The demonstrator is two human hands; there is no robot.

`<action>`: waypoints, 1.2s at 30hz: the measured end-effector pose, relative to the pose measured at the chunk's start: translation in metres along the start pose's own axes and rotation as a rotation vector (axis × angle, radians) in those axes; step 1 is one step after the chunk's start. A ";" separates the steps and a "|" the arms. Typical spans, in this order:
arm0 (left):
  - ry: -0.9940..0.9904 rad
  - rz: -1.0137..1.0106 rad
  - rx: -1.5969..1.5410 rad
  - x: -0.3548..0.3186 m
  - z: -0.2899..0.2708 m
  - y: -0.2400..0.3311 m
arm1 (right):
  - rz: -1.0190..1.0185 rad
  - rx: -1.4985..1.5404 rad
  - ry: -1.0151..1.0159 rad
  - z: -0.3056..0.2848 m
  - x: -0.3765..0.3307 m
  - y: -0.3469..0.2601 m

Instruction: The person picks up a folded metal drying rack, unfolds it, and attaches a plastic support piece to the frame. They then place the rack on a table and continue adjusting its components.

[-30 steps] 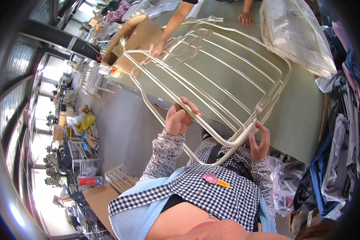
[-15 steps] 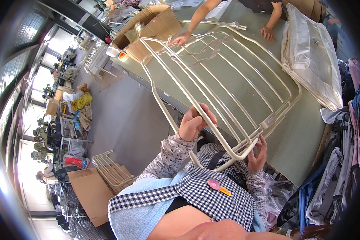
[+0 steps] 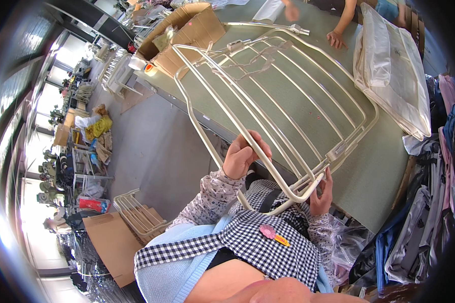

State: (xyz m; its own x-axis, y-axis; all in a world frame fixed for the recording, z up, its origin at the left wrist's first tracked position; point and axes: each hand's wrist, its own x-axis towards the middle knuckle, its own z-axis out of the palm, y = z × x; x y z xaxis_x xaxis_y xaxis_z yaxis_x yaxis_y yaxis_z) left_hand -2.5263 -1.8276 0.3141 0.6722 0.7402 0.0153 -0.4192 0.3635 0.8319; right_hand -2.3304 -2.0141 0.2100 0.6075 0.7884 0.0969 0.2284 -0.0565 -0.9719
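A cream-coloured tubular metal frame [image 3: 276, 108] with several parallel bars rests partly on the green-topped table and juts over its near edge toward my body. My left hand [image 3: 242, 154] is closed around the frame's long left-hand tube. At the near right corner, my right hand [image 3: 321, 194] grips the frame, its fingers partly hidden behind the tubes. Thin grey straps [image 3: 263, 69] lie across the bars at the far end. Close to my right hand, a metal bracket [image 3: 335, 151] joins the tubes.
A cardboard box [image 3: 192, 35] stands on the table [image 3: 371, 171] at the far left. Folded white covers [image 3: 389, 65] lie far right, beside hanging garments [image 3: 414, 237]. A co-worker's hand [image 3: 337, 40] rests on the far table edge. More metal frames [image 3: 139, 214] stand low at left.
The co-worker's other hand has left the far end of the frame and pulled back to the far edge. My hands keep their hold, and the frame has barely moved.
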 end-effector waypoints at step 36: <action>-0.162 -0.970 0.596 -0.009 -0.014 -0.096 | 1.023 0.938 0.035 0.002 -0.017 0.031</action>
State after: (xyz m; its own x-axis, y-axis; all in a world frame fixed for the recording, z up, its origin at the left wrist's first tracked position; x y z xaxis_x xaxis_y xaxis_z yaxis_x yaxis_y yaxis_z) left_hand -2.5006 -1.8614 0.2262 0.6431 0.1974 -0.7399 0.6440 0.3835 0.6620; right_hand -2.3351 -2.0276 0.1778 0.2148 0.6302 -0.7461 -0.9072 -0.1541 -0.3914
